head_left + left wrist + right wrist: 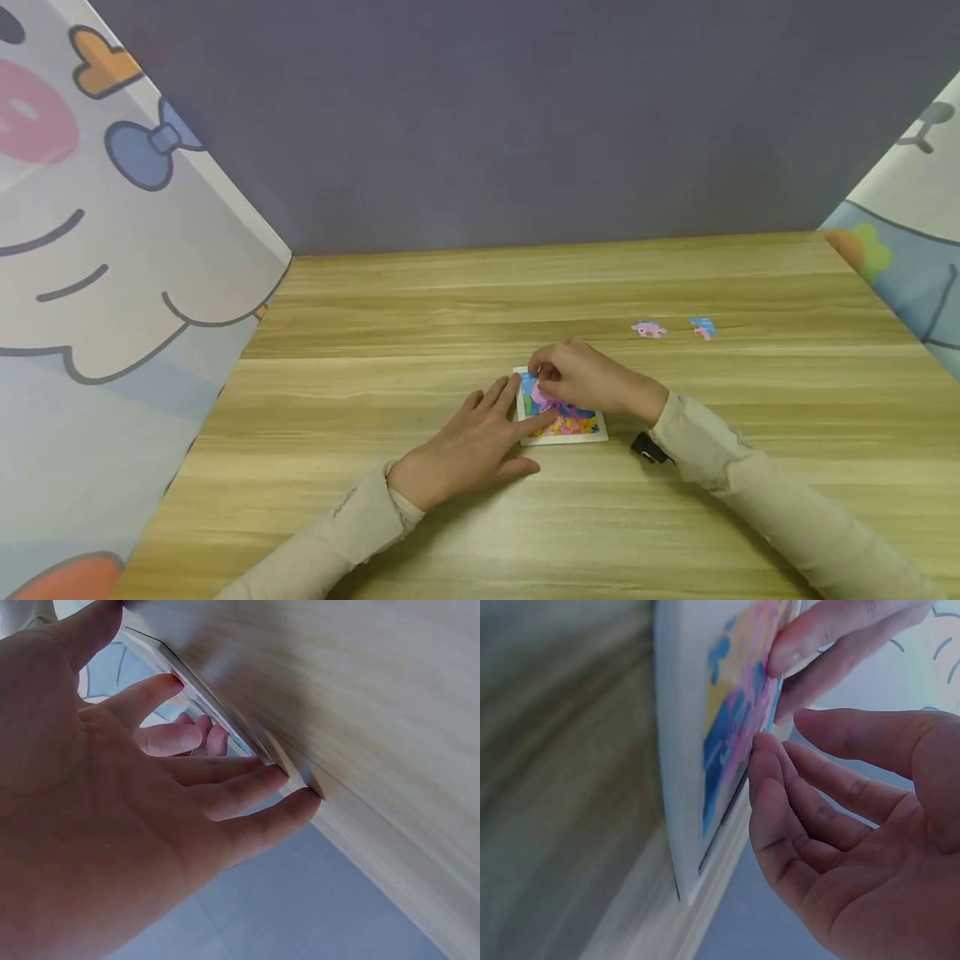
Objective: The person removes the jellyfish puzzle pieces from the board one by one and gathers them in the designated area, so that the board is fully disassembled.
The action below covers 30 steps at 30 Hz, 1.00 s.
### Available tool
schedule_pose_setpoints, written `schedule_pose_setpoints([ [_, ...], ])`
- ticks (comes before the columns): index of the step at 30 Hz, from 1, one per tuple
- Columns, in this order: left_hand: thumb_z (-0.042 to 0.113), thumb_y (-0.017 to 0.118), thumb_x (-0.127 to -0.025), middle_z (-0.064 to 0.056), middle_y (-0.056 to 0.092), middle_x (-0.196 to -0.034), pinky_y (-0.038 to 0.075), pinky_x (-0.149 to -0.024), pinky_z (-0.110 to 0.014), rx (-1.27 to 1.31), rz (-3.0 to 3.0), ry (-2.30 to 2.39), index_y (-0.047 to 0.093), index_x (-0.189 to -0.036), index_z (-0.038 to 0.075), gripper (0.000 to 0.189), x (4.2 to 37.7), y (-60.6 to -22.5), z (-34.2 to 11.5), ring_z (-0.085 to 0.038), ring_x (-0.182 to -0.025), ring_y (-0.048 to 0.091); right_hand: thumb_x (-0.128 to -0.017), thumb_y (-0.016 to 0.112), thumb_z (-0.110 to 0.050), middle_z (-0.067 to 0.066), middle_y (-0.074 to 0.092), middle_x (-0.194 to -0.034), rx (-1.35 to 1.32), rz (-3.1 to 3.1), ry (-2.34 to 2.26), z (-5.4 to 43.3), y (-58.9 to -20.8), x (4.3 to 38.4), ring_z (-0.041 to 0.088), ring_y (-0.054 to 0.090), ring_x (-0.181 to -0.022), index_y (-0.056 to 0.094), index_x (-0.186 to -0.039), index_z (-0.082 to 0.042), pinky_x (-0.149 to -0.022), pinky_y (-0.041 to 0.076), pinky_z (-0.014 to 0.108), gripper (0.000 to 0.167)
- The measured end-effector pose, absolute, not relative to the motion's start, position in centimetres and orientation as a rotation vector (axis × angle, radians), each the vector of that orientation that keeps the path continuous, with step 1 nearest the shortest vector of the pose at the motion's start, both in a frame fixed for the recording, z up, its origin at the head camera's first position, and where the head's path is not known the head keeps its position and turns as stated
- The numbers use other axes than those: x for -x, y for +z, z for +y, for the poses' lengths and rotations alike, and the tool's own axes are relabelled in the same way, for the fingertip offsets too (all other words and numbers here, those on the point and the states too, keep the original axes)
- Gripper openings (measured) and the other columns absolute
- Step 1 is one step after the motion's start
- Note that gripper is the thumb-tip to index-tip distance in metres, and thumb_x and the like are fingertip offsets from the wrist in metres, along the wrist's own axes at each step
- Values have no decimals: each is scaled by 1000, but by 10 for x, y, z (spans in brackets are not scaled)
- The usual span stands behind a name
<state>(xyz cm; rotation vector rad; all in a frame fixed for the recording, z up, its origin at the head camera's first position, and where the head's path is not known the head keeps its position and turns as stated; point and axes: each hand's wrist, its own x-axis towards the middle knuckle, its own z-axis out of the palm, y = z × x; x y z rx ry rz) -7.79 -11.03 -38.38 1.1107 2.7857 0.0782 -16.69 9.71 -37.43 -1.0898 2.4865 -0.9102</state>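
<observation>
A small white-framed jigsaw puzzle with a colourful pink, blue and yellow picture lies flat on the table. At its left, my left hand is spread, with some fingertips at the frame's left edge and the index finger reaching over the picture. My right hand bends over the puzzle's upper part. In the right wrist view, the right fingertips touch the picture's surface while the thumb stands apart from them. No loose piece shows between the right fingers. Part of the picture is hidden under both hands.
Two loose puzzle pieces lie beyond the right hand: a pink one and a blue-and-pink one. A black clip-like object sits by the right cuff. A grey panel stands at the table's back, with cartoon-printed panels at both sides.
</observation>
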Motion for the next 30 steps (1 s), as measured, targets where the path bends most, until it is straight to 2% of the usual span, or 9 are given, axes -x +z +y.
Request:
schedule_pose_setpoints([
  [6,56,54,-97,-32,22,-157,42,-102,-62,-1121,2786,79,35,-155,32,66,78,-384,-109,-45,-145,26,-90,66,1,-3,63,-79,1092,2524,-866,95,-377,162,6,56,-66,69,-105,1,-62,50,24,15],
  [9,56,54,-97,-31,22,-158,42,-101,-62,-1126,2791,81,35,-155,32,66,79,-383,-108,-45,-145,27,-89,67,1,-3,61,-79,1089,2553,-847,95,-376,160,8,54,-68,69,-104,0,-63,49,25,15],
  [15,57,53,-97,-31,23,-158,42,-102,-61,-1117,2791,56,35,-155,34,66,80,-382,-108,-44,-145,26,-88,69,-2,3,60,-97,1047,2628,-810,97,-375,158,15,54,-83,68,-116,-1,-72,49,31,28],
  [22,57,53,-97,-32,23,-157,42,-102,-60,-1117,2802,26,35,-155,34,65,79,-383,-107,-43,-145,28,-87,73,-6,5,62,-108,1020,2696,-784,97,-377,158,23,59,-97,68,-112,-10,-80,52,40,26],
  [27,56,52,-98,-33,18,-158,41,-103,-62,-1086,2778,68,34,-156,33,65,78,-382,-108,-44,-146,24,-87,74,-7,4,63,-104,1042,2713,-783,95,-377,158,24,60,-99,68,-109,-10,-80,53,41,23],
  [30,56,51,-98,-33,17,-158,39,-104,-63,-1062,2767,98,34,-156,33,65,78,-382,-109,-44,-147,21,-87,73,-4,2,66,-95,1067,2701,-811,94,-376,159,19,61,-88,68,-106,-8,-74,53,36,20],
])
